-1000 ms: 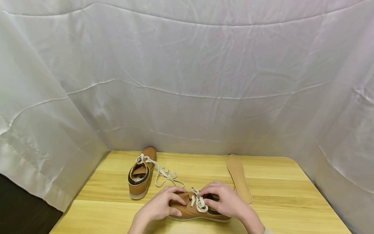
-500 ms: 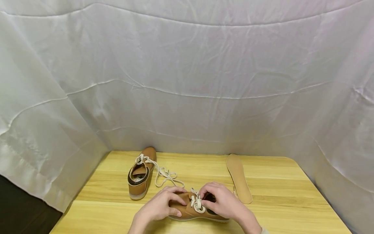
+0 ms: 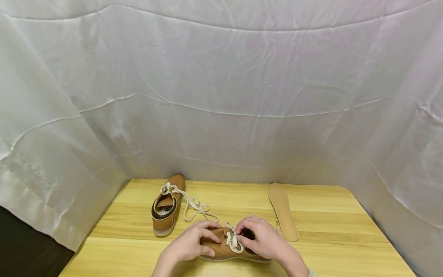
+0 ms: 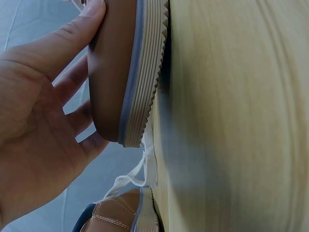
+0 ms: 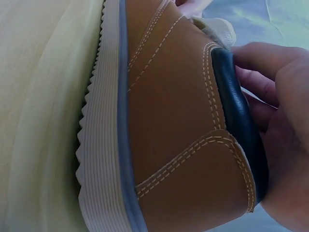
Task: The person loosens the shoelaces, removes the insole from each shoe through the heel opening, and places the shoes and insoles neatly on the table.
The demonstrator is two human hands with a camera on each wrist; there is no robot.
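Note:
A brown leather shoe (image 3: 226, 252) with cream laces and a ribbed pale sole (image 4: 145, 63) lies sideways at the table's front, toe to the left. Around its toe my left hand (image 3: 190, 241) holds on, thumb on the near side and fingers on the far side. Over the dark-collared opening, my right hand (image 3: 264, 239) pinches the cream shoelace (image 3: 235, 244) at the shoe's throat with thumb and forefinger. A looped bow hangs there on the near side. The right wrist view shows the heel and dark collar (image 5: 241, 116); the fingertips' exact hold is partly hidden.
A second brown shoe (image 3: 163, 225) stands at the back left, its long loose laces (image 3: 200, 207) trailing right across the table (image 3: 332, 246). A tan insole (image 3: 283, 211) lies at the back right. Grey cloth (image 3: 221, 134) hangs behind and at both sides.
My right hand has shifted slightly left with the shoelace, and the bow's loop has moved left and changed shape. My left hand stays on the toe. The second shoe and insole look unmoved.

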